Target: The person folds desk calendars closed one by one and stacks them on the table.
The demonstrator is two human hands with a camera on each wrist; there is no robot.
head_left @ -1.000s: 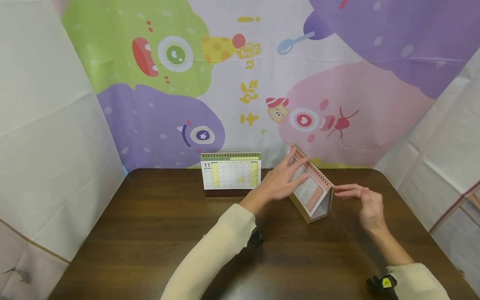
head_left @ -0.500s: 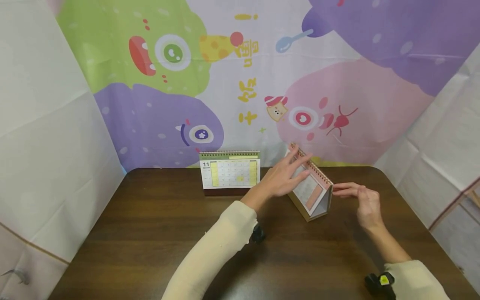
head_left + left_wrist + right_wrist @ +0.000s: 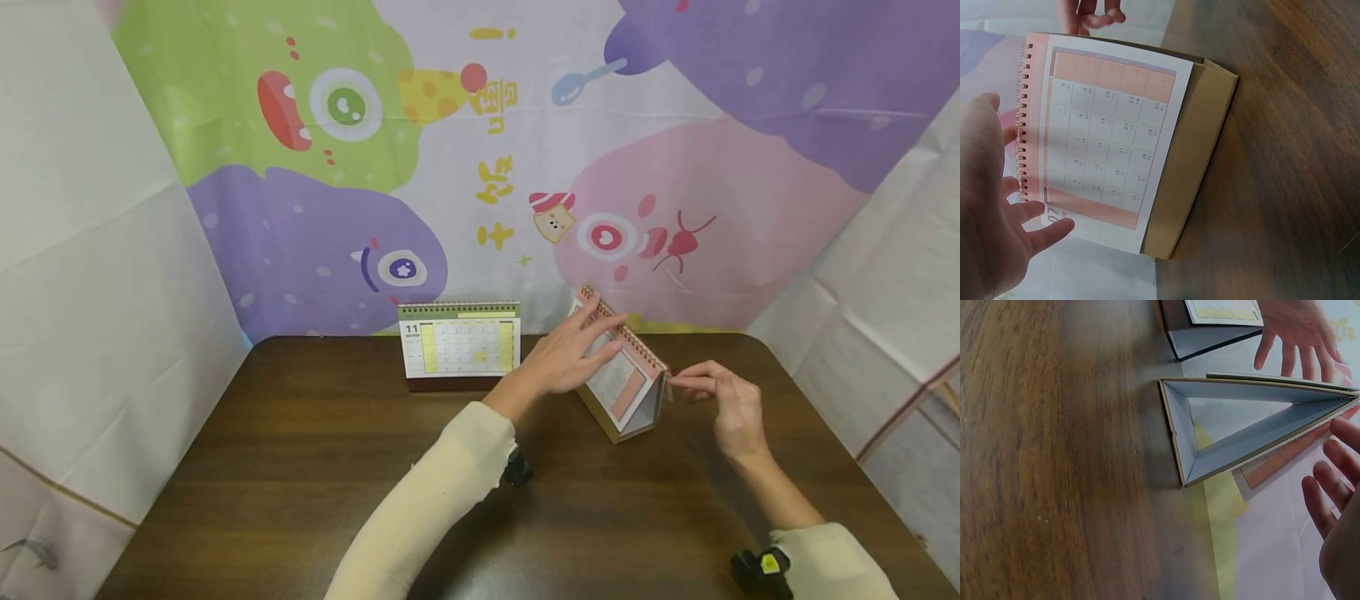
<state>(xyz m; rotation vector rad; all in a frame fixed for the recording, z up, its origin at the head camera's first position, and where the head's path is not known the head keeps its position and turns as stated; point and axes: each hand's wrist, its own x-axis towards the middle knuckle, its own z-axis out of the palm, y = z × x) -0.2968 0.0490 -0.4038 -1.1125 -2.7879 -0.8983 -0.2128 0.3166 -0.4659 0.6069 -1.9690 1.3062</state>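
A pink spiral-bound desk calendar (image 3: 611, 379) stands upright and angled at the table's back right. Its dated front page (image 3: 1107, 134) faces my left wrist view, and its hollow triangular end (image 3: 1175, 428) faces the right one. My left hand (image 3: 558, 358) lies along its upper front, fingers spread and fairly straight near the spiral. At the calendar's right end, my right hand (image 3: 738, 412) brings thumb and finger together at the edge of a rear page (image 3: 1272, 459), which stands away from the stand's back. The exact contact is partly hidden.
A green-topped desk calendar (image 3: 459, 346) showing 11 stands just left of the pink one. Behind the brown wooden table (image 3: 300, 475) hangs a cartoon-printed cloth (image 3: 450, 167). Pale cloth walls (image 3: 82, 208) rise at both sides.
My right hand's fingers have gone from nearly straight to bent at the calendar's rear edge, where a sliver of page now shows. The left hand and both calendars stay about the same.
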